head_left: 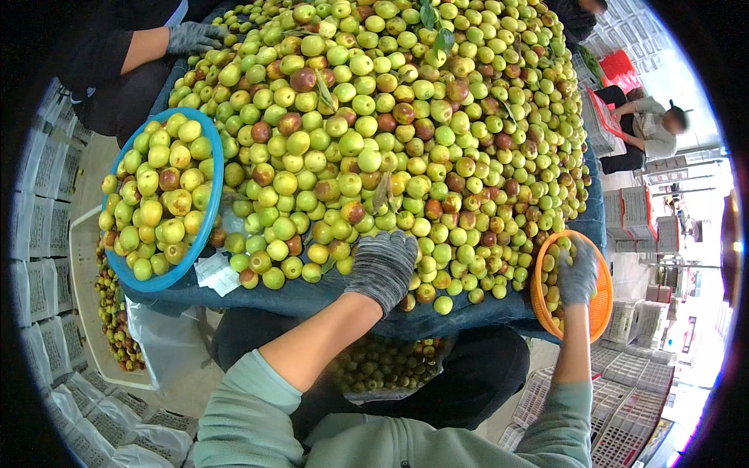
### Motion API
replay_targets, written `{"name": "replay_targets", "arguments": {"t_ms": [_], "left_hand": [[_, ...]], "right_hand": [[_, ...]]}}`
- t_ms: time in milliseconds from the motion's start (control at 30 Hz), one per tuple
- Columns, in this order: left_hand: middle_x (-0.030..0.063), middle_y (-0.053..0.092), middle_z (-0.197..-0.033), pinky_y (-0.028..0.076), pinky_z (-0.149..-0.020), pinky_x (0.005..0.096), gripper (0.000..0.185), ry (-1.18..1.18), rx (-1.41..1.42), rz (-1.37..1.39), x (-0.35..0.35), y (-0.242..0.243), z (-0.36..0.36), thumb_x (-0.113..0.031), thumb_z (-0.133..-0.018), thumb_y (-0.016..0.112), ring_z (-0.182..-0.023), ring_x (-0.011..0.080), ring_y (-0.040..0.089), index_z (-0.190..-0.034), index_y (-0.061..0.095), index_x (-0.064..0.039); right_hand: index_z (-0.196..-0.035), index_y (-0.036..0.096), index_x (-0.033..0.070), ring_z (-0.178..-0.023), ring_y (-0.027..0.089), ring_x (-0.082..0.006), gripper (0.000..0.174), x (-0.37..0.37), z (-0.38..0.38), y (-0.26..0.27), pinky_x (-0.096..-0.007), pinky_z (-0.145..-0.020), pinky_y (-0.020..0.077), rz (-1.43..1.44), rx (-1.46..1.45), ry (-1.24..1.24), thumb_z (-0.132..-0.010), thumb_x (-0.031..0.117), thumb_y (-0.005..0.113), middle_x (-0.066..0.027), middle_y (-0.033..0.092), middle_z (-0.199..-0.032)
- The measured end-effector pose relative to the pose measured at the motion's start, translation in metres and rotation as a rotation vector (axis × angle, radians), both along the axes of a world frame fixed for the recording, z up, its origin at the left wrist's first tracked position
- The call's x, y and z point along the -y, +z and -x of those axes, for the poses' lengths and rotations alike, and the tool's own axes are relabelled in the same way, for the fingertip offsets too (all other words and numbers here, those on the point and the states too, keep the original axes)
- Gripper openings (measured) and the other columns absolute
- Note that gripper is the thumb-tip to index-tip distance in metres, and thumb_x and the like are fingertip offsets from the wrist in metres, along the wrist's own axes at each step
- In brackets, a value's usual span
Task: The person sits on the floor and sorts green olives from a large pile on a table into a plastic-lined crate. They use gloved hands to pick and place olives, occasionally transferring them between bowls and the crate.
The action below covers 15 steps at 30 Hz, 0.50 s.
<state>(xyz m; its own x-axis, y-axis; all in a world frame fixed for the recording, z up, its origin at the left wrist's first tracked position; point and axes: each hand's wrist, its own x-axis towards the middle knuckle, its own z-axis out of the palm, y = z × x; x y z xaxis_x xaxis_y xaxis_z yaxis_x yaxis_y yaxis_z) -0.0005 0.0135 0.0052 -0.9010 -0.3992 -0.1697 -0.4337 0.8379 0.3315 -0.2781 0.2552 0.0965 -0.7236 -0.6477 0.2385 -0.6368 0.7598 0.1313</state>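
A heap of green and reddish-brown jujubes point(363, 134) covers the sorting table in front of me. At the heap's near edge rests my left hand point(383, 269), in a grey striped knit glove, fingers curled down among the fruit. Its fingertips are hidden, so whether it grips a jujube is unclear. To the right, my gloved right hand point(577, 272) reaches into an orange plastic basket point(603, 304) partly filled with jujubes. That hand is motion-blurred, and its fingers cannot be made out clearly. A blue round basket point(216, 175) full of jujubes sits tilted at the table's left corner.
Another person's gloved hand point(196, 38) touches the heap at upper left. Blue cloth point(468, 316) covers the table edge. Below are a crate of jujubes point(386, 365) between my legs and a white bin point(88, 327) at left. Stacked crates point(629, 380) stand right; a person point(649, 126) sits beyond.
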Motion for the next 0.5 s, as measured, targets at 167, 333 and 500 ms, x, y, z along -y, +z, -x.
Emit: {"name": "replay_targets", "arguments": {"t_ms": [167,333,500], "left_hand": [[0.0102,0.06,-0.1,0.048,-0.077,0.0445,0.039,0.018,-0.12,0.007,0.0,-0.004,0.0,-0.024,-0.08,0.062,-0.092,0.0279,0.06,-0.115,0.059,-0.008],[0.0105,0.059,-0.099,0.048,-0.077,0.0443,0.041,-0.001,-0.098,-0.059,0.003,-0.004,0.001,-0.025,-0.08,0.061,-0.092,0.0276,0.06,-0.118,0.058,-0.008],[0.0091,0.06,-0.104,0.048,-0.077,0.0441,0.03,-0.051,-0.006,-0.094,0.005,-0.001,0.001,-0.021,-0.087,0.055,-0.096,0.0261,0.061,-0.114,0.058,-0.01]], "right_hand": [[-0.135,0.051,0.01,-0.127,0.048,-0.0288,0.052,0.196,-0.056,-0.029,-0.0392,-0.108,0.0375,0.225,0.089,0.483,-0.088,0.027,0.063,-0.0141,0.049,-0.14],[-0.125,0.059,0.02,-0.112,0.052,-0.0367,0.042,0.303,-0.087,-0.047,-0.0459,-0.097,0.043,0.122,0.099,0.186,-0.086,0.035,0.062,-0.0185,0.051,-0.125],[-0.125,0.054,0.013,-0.106,0.056,-0.034,0.042,0.28,-0.095,-0.062,-0.0441,-0.089,0.0489,0.155,0.368,0.221,-0.089,0.034,0.06,-0.0176,0.057,-0.111]]}}
